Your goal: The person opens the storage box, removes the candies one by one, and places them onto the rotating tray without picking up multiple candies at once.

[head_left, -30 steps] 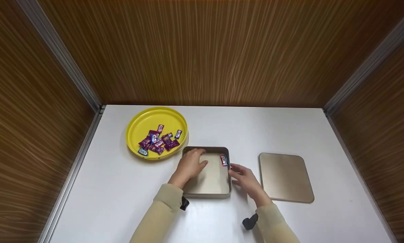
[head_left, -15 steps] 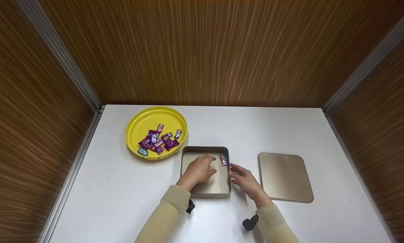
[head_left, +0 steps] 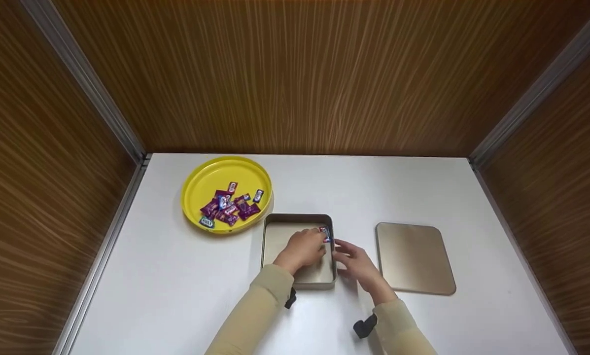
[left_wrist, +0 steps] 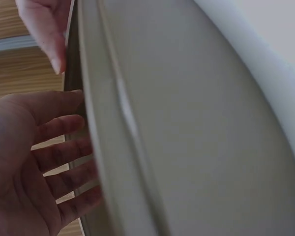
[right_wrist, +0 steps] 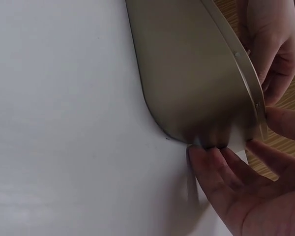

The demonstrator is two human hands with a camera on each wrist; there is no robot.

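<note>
An open rectangular metal tin [head_left: 299, 285] stands on the white table, and one red-and-blue wrapped candy [head_left: 326, 230] lies inside by its right wall. My left hand [head_left: 304, 248] reaches down into the tin, its fingertips at the candy and partly covering it. In the left wrist view, the fingers of that hand [left_wrist: 64, 152] extend past the tin's rim, with no candy visible there. My right hand [head_left: 360, 266] touches the tin's outer right side with its fingertips. The right wrist view shows the fingers [right_wrist: 206, 172] against the tin's wall near a corner.
At the back left, a round yellow tray [head_left: 235, 170] bears several wrapped candies [head_left: 230, 209], mostly purple. The tin's flat metal lid [head_left: 415, 259] lies to the right of my right hand. Wood-grain panels [head_left: 295, 79] enclose the table's back and sides.
My left hand has moved rightward inside the tin, from its left side to the candy by the right wall. The right hand has stayed at the tin's side.
</note>
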